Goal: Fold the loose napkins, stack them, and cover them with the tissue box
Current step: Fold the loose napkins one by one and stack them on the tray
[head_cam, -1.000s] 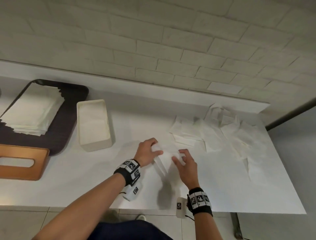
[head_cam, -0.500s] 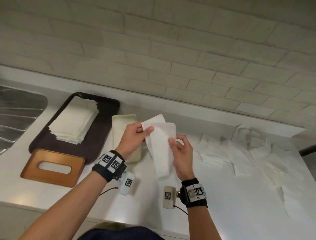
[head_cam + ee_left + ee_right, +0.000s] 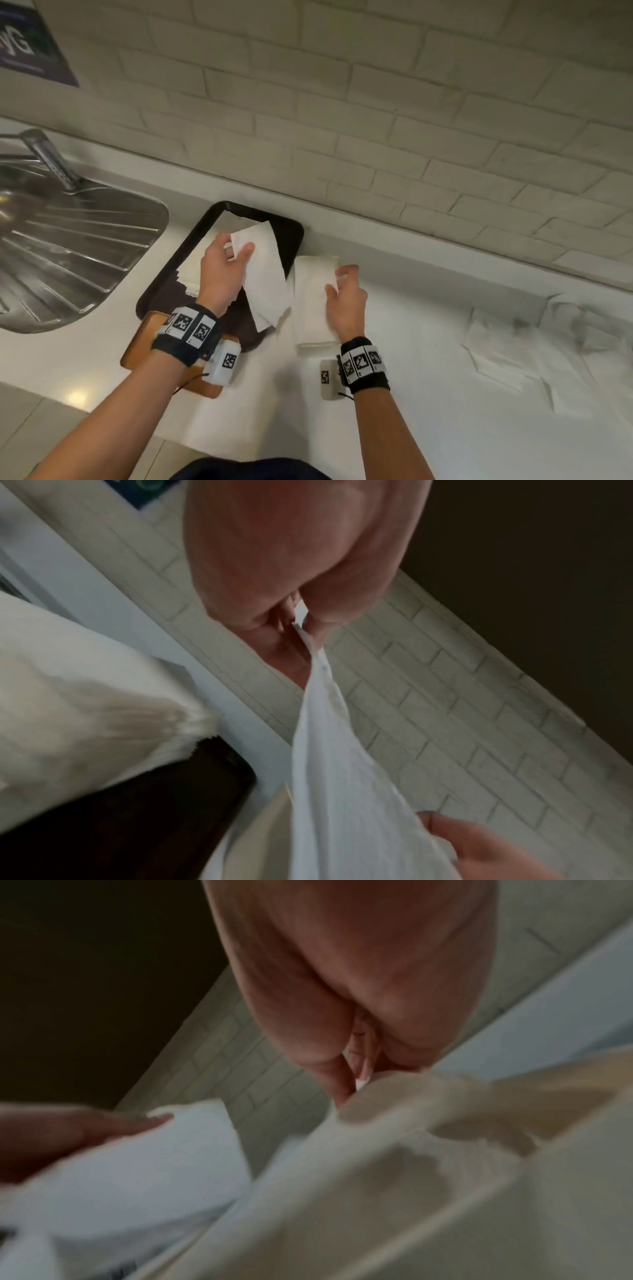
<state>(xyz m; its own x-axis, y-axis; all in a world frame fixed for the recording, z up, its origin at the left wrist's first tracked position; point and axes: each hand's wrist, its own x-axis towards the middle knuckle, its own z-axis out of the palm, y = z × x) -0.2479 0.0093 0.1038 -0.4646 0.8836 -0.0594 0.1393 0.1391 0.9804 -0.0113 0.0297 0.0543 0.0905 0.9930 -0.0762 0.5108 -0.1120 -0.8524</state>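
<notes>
My left hand [image 3: 236, 253] pinches a folded white napkin [image 3: 265, 274] by its top end, thumb on its face. The napkin hangs over the dark tray [image 3: 291, 236], beside the stack of folded napkins [image 3: 195, 270] lying on it. In the left wrist view the napkin [image 3: 342, 791] drops from my pinching fingers [image 3: 311, 623] above the stack [image 3: 85, 710]. My right hand [image 3: 342, 291] hovers over the white open tissue box [image 3: 311, 308], fingers loosely curled and empty. Loose napkins [image 3: 513, 359] lie scattered on the counter at the right.
A wooden lid with a slot [image 3: 137, 349] lies at the tray's near end, partly under my left wrist. A steel sink drainboard [image 3: 68, 240] and tap [image 3: 51, 157] are at the left. A brick wall runs along the counter's back, and the counter's front edge is near my body.
The napkin was lifted off the counter by both hands and carried left over the tray. My right hand has let go of it; only the left holds it now.
</notes>
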